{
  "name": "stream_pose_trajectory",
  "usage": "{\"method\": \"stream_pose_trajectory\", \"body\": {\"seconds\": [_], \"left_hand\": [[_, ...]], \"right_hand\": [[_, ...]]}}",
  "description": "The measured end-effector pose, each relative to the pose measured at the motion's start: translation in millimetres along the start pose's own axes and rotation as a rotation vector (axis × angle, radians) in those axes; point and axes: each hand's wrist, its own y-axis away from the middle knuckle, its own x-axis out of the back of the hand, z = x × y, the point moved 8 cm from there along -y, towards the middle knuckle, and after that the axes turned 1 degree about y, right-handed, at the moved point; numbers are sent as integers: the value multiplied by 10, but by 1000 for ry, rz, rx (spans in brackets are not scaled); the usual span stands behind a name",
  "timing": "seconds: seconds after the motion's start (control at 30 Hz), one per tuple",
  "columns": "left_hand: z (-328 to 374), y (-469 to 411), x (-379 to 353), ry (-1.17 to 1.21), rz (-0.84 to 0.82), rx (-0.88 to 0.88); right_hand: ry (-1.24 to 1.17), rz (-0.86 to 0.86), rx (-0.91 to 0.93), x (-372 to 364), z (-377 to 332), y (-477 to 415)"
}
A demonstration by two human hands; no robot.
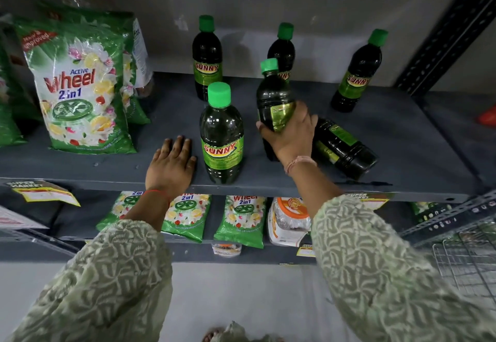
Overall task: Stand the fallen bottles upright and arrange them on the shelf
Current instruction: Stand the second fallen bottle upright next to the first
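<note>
Dark bottles with green caps and green SUNNY labels stand on the grey shelf (402,137). Three are upright at the back: one at the left (207,59), one in the middle (283,51), one at the right (357,73). A fourth bottle (221,135) stands near the front edge. My right hand (291,133) is shut on a fifth bottle (272,94), which is nearly upright and leans slightly left. Behind that hand a sixth bottle (343,147) lies on its side. My left hand (171,166) rests flat on the shelf, just left of the front bottle.
Green detergent bags (77,89) stand at the shelf's left. A lower shelf holds more green bags (240,218) and an orange-and-white jar (288,221). A black perforated upright (445,33) borders the right side, with a wire basket (469,261) at the lower right.
</note>
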Motion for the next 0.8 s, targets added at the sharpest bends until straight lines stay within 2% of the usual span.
{"method": "stream_pose_trajectory", "body": {"seconds": [0.07, 0.17, 0.43, 0.6, 0.73, 0.8], "left_hand": [[3, 2, -5, -14, -6, -1], [-3, -2, -25, -23, -13, 1], [-43, -33, -66, -69, -19, -9], [-22, -34, -42, -44, -19, 10], [-22, -26, -37, -43, -11, 6], [-22, -24, -40, -47, -8, 2]], "right_hand": [[-144, 120, -72, 41, 70, 85], [-267, 167, -130, 58, 197, 158], [-240, 69, -69, 82, 248, 268], [-397, -31, -95, -51, 235, 419], [-257, 18, -120, -52, 276, 420], [-282, 15, -111, -49, 301, 394]]}}
